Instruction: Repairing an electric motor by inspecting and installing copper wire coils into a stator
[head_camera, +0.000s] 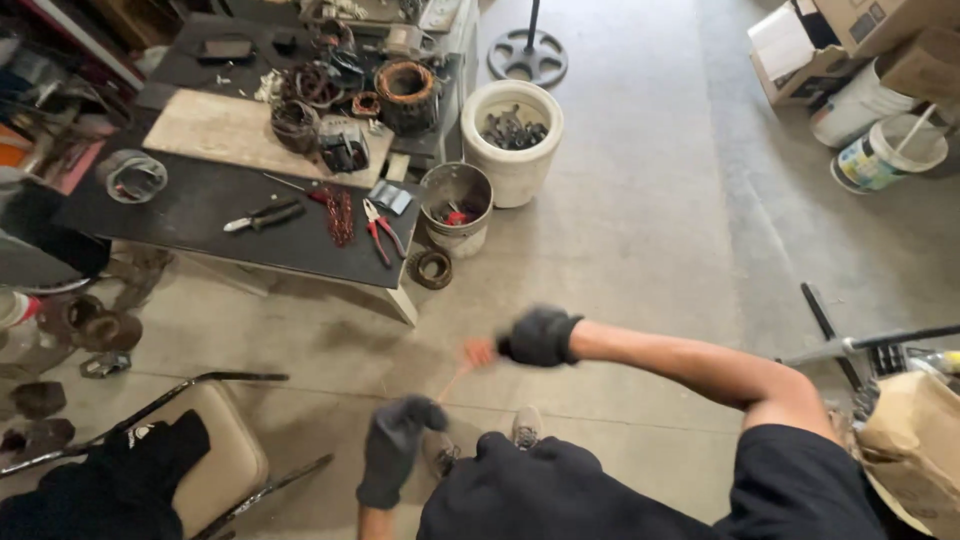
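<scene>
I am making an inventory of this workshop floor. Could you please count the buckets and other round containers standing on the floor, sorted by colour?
White bucket with dark metal parts: 1
Grey metal bucket beside it: 1
White buckets at the upper right, one plain and one with a coloured label and a stick: 2
Total: 4
</scene>
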